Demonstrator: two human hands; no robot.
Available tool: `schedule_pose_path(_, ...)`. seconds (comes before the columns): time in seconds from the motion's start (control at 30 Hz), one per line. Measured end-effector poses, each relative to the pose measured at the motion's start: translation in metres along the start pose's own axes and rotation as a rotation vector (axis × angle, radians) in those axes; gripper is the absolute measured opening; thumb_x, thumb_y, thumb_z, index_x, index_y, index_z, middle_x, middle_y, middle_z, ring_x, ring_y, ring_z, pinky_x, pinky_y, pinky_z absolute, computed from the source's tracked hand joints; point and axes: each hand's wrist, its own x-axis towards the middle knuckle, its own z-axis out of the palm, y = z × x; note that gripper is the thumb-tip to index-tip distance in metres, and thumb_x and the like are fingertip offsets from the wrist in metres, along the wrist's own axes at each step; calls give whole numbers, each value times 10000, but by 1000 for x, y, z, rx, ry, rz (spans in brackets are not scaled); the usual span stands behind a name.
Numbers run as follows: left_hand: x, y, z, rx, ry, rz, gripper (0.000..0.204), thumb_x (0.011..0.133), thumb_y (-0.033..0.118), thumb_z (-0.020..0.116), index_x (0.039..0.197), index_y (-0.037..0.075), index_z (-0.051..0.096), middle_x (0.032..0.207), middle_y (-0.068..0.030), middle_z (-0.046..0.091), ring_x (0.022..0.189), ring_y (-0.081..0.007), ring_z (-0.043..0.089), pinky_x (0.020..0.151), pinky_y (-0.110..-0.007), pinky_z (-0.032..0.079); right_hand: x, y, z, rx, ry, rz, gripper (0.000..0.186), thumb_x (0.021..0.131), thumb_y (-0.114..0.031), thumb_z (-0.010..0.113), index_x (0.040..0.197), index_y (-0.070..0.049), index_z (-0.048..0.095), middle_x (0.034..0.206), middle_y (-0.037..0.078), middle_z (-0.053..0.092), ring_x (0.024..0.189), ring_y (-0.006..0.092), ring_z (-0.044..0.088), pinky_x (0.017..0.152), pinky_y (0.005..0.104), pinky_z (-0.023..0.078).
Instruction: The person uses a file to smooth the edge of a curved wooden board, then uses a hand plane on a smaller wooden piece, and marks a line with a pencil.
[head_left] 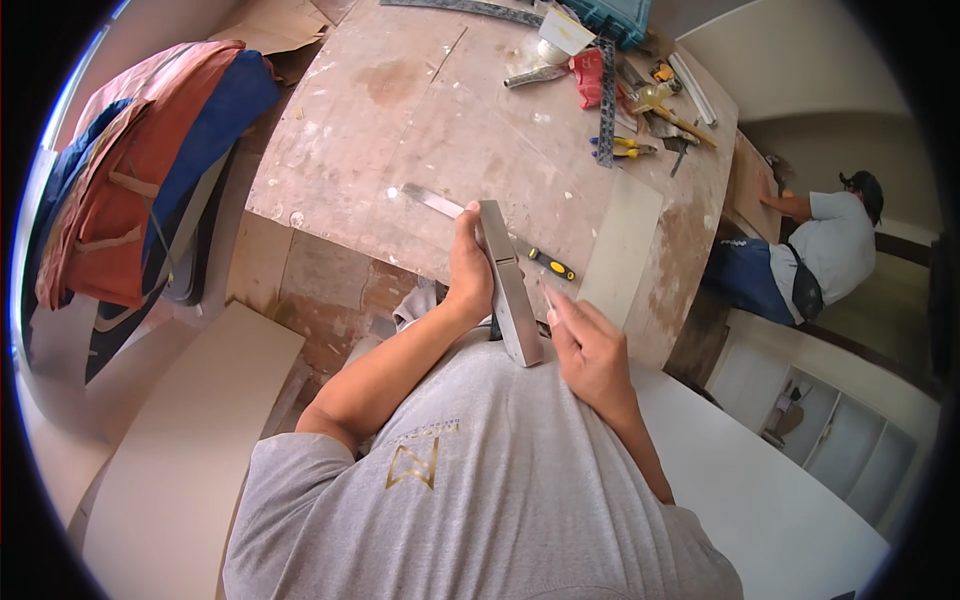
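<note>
My left hand [470, 268] is wrapped round a grey metal hand plane [513, 305], held tilted in front of my shirt. Its long flat sole, with a slit across it, faces up. Just right of the plane, my right hand [592, 350] is closed with fingertips pinched together; what they hold is too small to make out. On the worktable behind the plane lies a screwdriver-like tool with a black and yellow handle [552, 264]. A flat metal strip [432, 200] lies beyond my left hand.
The stained worktable [370, 140] carries pliers [625, 148], a dark metal square [607, 100], a red bag [588, 78] and a teal case [610, 18] at its far right. Folded red-blue covers [190, 150] stand left. A co-worker [825, 240] bends over a board at right.
</note>
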Motion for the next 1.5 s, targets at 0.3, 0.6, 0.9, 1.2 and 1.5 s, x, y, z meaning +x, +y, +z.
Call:
schedule_pose_path(0.3,2,-7,4,-31,-44,-18,644,973,746,533,936,114,647,740,-88,620,598,-234,617,551,-398,522,12,-7,-11,677,15,490,343,1061,-99,733,1388,3,725,813,13,650,575,58,546,504,255,451)
schedule_pose_path(0.6,-10,-4,18,25,-7,4,676,962,759,487,852,109,639,671,-78,596,580,-234,600,563,-396,515,10,-4,-12,957,43,582,358,1123,-167,630,1418,28,689,807,71,673,475,72,500,431,226,368)
schedule_pose_path(0.9,-9,-10,17,44,-42,1,689,977,761,453,827,107,613,654,-83,587,565,-238,589,564,-408,510,11,-11,-18,1068,74,631,351,1141,-158,589,1432,11,691,788,90,683,497,85,499,478,234,401)
schedule_pose_path(1.2,-8,-12,15,53,-73,11,680,989,745,446,827,107,617,645,-81,583,555,-236,589,559,-400,513,7,-5,-12,1101,84,593,383,1151,-178,556,1461,24,655,790,87,682,468,73,471,443,230,392)
schedule_pose_path(1.5,-7,-10,14,53,-72,25,670,997,727,443,892,96,642,676,-91,607,584,-243,608,579,-401,522,9,-2,-14,1215,57,604,388,1170,-172,518,1483,24,635,807,125,695,497,91,489,480,237,416)
